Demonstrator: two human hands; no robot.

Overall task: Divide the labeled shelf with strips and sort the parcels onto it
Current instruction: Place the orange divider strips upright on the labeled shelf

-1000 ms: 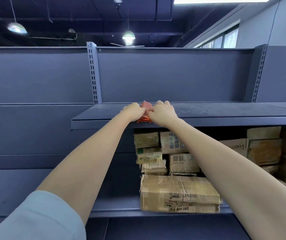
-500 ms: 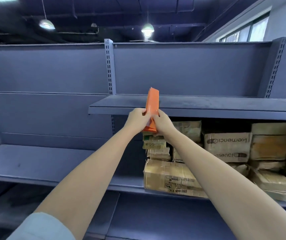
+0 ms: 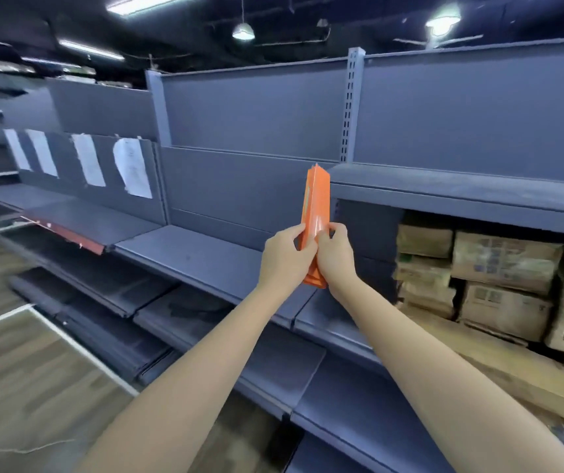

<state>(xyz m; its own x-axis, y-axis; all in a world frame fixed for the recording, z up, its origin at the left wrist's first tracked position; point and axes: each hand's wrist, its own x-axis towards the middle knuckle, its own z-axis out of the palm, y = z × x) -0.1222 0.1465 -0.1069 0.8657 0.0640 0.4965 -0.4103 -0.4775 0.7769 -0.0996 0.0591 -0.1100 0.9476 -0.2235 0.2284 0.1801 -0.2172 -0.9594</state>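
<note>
We hold a bundle of orange strips [image 3: 316,213] upright in the air, just in front of the left end of the upper grey shelf [image 3: 461,186], with our left hand [image 3: 285,259] curled round its lower left edge and our right hand [image 3: 335,254] pinching its lower right edge, thumb on the face. Below that shelf, to our right, stacked cardboard parcels [image 3: 499,264] fill the bay, while white paper sheets [image 3: 130,167] hang on the back panel further left.
</note>
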